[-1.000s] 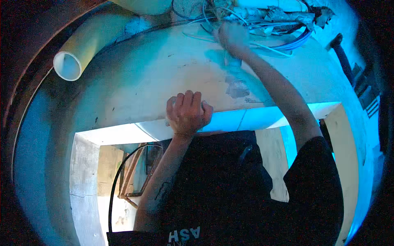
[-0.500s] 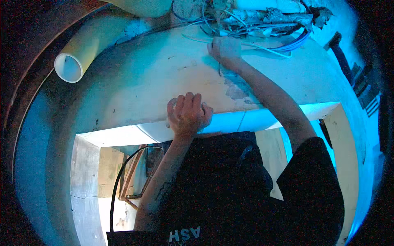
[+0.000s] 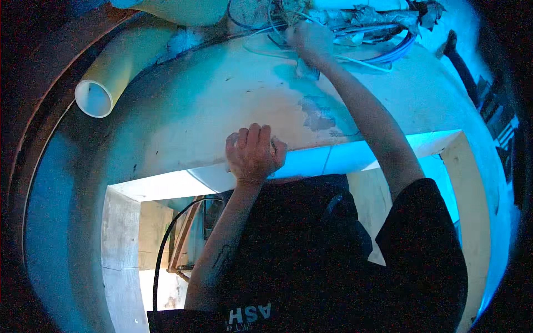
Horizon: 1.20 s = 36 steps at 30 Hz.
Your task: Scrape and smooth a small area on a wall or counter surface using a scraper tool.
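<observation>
My left hand [image 3: 256,154] is closed, its fingers curled, against the pale wall [image 3: 205,122] just above the edge of the opening. What it holds, if anything, is hidden under the fingers. Farther up, my right hand [image 3: 311,42] is also closed and reaches into the bundle of thin cables [image 3: 383,58] at the top. Its fingers are blurred, so I cannot make out what is in them. A small pale piece [image 3: 307,70] shows just below that wrist.
A wide cream pipe [image 3: 114,77] with an open end juts out at the upper left. Wrapped pipes [image 3: 361,19] run behind the cables. Below my hands, a wall opening has a bright ledge [image 3: 166,186]. A black cable [image 3: 160,255] curves at its left. Peeled paint [image 3: 321,115] marks the wall.
My right hand has moved up and slightly right, from the wall below the cables into them. My left hand stays in nearly the same place.
</observation>
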### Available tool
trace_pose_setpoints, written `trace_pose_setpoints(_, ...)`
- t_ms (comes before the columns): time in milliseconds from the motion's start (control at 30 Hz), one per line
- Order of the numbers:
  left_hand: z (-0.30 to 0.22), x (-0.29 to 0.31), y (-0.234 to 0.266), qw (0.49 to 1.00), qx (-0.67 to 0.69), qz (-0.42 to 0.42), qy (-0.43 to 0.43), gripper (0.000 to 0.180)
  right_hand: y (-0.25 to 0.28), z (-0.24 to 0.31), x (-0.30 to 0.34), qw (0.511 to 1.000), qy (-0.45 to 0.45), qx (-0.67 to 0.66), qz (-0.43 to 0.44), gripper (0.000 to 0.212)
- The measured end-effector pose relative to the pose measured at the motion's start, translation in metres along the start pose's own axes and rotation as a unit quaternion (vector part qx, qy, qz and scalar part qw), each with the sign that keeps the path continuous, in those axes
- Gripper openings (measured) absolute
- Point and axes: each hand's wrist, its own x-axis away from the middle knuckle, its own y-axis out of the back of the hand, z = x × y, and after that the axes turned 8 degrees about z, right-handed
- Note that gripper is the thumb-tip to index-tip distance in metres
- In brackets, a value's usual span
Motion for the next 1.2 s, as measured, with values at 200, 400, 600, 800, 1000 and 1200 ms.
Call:
trace_pose_setpoints(200,-0.001,-0.003,-0.004,0.999,0.006,-0.03,-0.015,0.014,-0.038,0.006,0.028,0.996,0.078,0.039,0.01,0.032)
trace_pose_setpoints(400,-0.005,-0.004,0.0,1.0,-0.001,-0.019,-0.014,0.014,-0.037,-0.019,0.011,0.992,0.069,0.049,-0.092,0.027)
trace_pose_setpoints(600,-0.002,-0.002,-0.002,1.0,0.003,-0.022,-0.018,0.015,-0.016,-0.011,0.01,0.998,0.038,-0.007,-0.055,0.033)
trace_pose_setpoints(800,-0.004,-0.004,-0.003,1.0,0.011,-0.009,-0.009,0.019,-0.029,-0.002,0.034,0.998,0.011,0.048,-0.034,0.036)
trace_pose_setpoints(1000,-0.006,-0.003,-0.001,0.999,0.022,-0.038,-0.009,0.013,0.003,-0.019,0.003,0.999,0.027,0.026,-0.024,0.029)
trace_pose_setpoints(1200,-0.003,-0.001,-0.005,0.999,0.01,-0.042,-0.01,0.014,-0.023,0.004,0.023,0.997,0.055,0.048,-0.027,0.032)
